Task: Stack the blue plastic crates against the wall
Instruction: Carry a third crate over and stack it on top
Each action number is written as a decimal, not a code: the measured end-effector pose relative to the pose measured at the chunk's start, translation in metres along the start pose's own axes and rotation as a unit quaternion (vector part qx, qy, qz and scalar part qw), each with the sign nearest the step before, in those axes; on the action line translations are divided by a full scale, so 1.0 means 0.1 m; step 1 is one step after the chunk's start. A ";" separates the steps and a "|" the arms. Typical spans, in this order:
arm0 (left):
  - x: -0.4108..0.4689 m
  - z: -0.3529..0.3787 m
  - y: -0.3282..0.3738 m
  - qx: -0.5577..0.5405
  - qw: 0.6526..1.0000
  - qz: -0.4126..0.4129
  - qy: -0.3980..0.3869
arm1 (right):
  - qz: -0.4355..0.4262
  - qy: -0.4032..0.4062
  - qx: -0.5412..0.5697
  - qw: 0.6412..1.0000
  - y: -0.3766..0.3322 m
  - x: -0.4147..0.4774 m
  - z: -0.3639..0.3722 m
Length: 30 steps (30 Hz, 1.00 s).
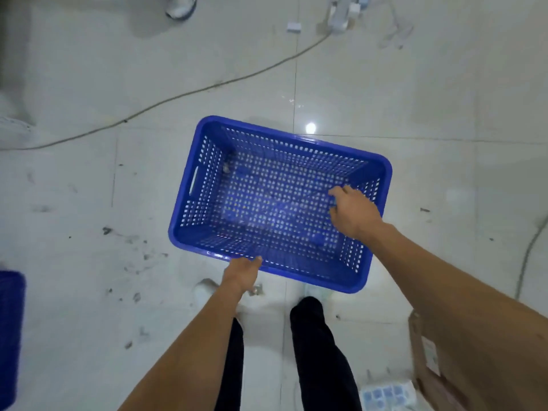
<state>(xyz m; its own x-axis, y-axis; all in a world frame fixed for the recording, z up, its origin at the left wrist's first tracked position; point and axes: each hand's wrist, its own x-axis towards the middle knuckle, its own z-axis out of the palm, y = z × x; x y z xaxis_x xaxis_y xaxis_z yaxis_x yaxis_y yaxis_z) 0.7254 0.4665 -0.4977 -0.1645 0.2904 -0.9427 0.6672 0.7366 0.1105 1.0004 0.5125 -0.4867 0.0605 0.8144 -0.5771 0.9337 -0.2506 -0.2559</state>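
Note:
A blue perforated plastic crate is in front of me over the white tiled floor, open side up and empty. My left hand grips its near long rim from below. My right hand reaches inside near the right end wall, fingers curled at the mesh there; whether it grips is unclear. Part of another blue crate shows at the left edge. No wall is in view.
A thin cable runs across the floor beyond the crate. A cardboard box and a blue-and-white package lie at lower right. Another person's shoe is at the top. Dirt marks dot the floor on the left.

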 end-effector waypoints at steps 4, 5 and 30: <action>0.45 0.28 -0.21 -0.075 0.991 -0.108 0.011 | 0.010 -0.042 0.004 0.999 0.17 0.56 0.29; 0.58 0.30 -0.27 -0.081 0.989 -0.126 0.012 | 0.014 -0.045 0.005 0.999 0.18 0.70 0.36; 1.59 0.47 -0.47 -0.543 0.820 -0.154 0.097 | -0.017 0.031 -0.054 0.998 0.08 2.27 0.24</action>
<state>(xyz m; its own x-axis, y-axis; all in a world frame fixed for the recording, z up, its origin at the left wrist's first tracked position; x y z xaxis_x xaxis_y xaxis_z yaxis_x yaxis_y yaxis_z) 0.7023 0.4496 -0.6677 -0.3865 0.0028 -0.9223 -0.4513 0.8715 0.1918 1.0131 0.6828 -0.6384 0.0468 0.8529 -0.5200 0.9679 -0.1673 -0.1874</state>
